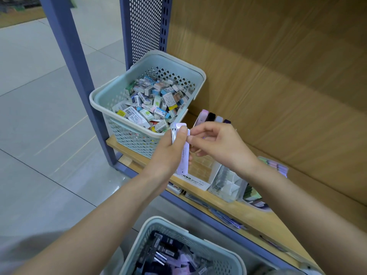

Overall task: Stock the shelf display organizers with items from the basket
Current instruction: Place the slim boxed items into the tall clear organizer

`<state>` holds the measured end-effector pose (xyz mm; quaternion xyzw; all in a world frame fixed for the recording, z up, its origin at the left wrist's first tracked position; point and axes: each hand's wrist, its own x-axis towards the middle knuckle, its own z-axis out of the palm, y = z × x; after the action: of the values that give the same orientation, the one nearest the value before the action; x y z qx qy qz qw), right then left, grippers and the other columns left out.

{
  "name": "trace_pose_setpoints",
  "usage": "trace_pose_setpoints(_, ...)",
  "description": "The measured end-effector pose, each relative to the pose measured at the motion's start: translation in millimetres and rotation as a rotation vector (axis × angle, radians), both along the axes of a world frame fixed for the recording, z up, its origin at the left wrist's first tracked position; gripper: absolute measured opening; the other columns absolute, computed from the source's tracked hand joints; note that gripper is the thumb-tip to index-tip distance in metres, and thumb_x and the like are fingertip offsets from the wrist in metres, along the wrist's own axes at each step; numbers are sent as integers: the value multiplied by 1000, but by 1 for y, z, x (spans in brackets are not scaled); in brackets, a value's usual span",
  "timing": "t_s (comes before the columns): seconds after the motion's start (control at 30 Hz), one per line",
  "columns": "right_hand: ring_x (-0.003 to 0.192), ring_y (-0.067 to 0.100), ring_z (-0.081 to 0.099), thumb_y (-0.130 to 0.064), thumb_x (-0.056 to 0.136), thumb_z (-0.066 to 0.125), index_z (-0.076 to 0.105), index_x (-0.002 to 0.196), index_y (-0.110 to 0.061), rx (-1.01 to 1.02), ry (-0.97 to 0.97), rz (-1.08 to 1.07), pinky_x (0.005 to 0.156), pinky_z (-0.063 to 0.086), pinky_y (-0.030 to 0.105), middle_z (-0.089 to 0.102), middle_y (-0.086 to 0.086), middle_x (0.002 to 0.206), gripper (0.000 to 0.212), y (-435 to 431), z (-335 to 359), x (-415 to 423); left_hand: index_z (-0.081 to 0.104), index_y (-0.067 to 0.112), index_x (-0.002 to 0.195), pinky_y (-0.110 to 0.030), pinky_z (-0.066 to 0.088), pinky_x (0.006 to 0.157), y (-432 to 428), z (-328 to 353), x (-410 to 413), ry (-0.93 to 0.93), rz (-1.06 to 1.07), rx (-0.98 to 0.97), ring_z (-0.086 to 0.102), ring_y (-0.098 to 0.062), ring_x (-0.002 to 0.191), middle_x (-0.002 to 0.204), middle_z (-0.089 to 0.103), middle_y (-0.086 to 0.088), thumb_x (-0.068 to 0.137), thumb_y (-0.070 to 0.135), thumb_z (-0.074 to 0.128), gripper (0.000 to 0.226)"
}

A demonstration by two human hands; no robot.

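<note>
My left hand (169, 149) grips a small bunch of long pale-lilac packs (183, 155), held upright above the shelf's front edge. My right hand (216, 141) pinches the top of the outermost pack with thumb and forefinger. Directly below stands a white display organizer (200, 175) labelled "MONO graph"; behind my right hand, pink, black, grey and purple packs (215, 117) stand in it. At the bottom of the view, a light-blue basket (158, 225) holds several dark and lilac packs.
A second light-blue basket (190, 70) full of small boxed erasers sits at the shelf's left end. Clear organizers (226, 181) with other items stand right of the white one. A wooden shelf board (258, 215), a wooden back panel and blue metal posts (79, 76) frame the space.
</note>
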<state>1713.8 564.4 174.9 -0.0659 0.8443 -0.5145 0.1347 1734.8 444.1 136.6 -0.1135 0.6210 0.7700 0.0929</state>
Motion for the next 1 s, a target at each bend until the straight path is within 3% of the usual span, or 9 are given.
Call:
trace_pose_setpoints(0.07, 64, 6, 65, -14, 91, 58, 61, 96, -9, -70, -69, -68, 62, 56, 21, 66, 3, 78, 8, 3, 2, 1, 58, 19, 115, -24, 51, 72, 2, -1, 1, 7, -27, 1, 64, -10, 80, 92, 67, 2, 98, 39, 39, 32)
trace_pose_setpoints(0.2, 64, 10, 67, -13, 100, 37, 42, 95, -17, -188, -36, -232, 60, 58, 25, 63, 7, 79, 8, 15, 7, 6, 54, 12, 88, -15, 43, 48, 4, 0, 5, 49, -71, -73, 49, -8, 51, 64, 53, 0, 99, 26, 44, 20)
trace_pose_setpoints(0.27, 59, 9, 65, -17, 101, 33, 42, 102, -19, -96, 34, -202, 56, 57, 26, 62, 5, 78, 9, 22, 9, 11, 49, 11, 83, -14, 40, 46, 6, -1, 7, 46, -74, -109, 46, -7, 46, 62, 50, -2, 98, 26, 46, 21)
trace_pose_setpoints(0.4, 50, 2, 52, -19, 100, 40, 53, 112, -23, 208, 74, -78, 45, 41, 12, 51, -5, 72, 18, 42, -1, 7, 49, 12, 82, -16, 42, 50, 12, -1, 7, 16, -81, -142, 46, -8, 46, 60, 50, -2, 98, 27, 47, 22)
trace_pose_setpoints(0.5, 62, 11, 53, -8, 96, 42, 55, 119, -16, 348, -38, -78, 57, 43, 20, 53, -7, 76, 27, 63, -15, -13, 52, 15, 84, -30, 41, 64, 17, -4, 5, -12, -100, -164, 46, -13, 52, 60, 51, -2, 97, 25, 47, 17)
trace_pose_setpoints(0.57, 66, 15, 55, -8, 93, 48, 55, 119, -10, 400, 29, -163, 62, 44, 27, 58, -5, 81, 27, 77, -21, -27, 52, 17, 84, -34, 40, 66, 20, -7, 4, -21, -110, -178, 47, -14, 53, 62, 52, -2, 96, 23, 48, 15)
trace_pose_setpoints(0.73, 83, 20, 52, -10, 87, 60, 65, 98, -10, 496, 284, -325, 66, 34, 21, 62, 14, 102, 12, 96, -32, -62, 52, 16, 87, -34, 40, 67, 23, -9, 1, -29, -127, -192, 48, -15, 56, 65, 53, -2, 96, 23, 47, 13)
trace_pose_setpoints(0.83, 84, 20, 48, -7, 87, 61, 61, 107, -3, 569, 274, -328, 62, 28, 17, 62, 16, 107, 20, 96, -38, -77, 52, 18, 88, -27, 40, 63, 24, -9, 0, -32, -139, -205, 48, -12, 54, 64, 53, -2, 97, 25, 46, 14)
trace_pose_setpoints(1.0, 97, 31, 55, -2, 93, 48, 57, 114, 1, 755, 172, -209, 70, 34, 27, 55, 20, 116, 23, 90, -48, -90, 51, 21, 86, -26, 41, 63, 27, -13, -4, -45, -149, -196, 48, -11, 54, 69, 53, -2, 97, 22, 45, 13)
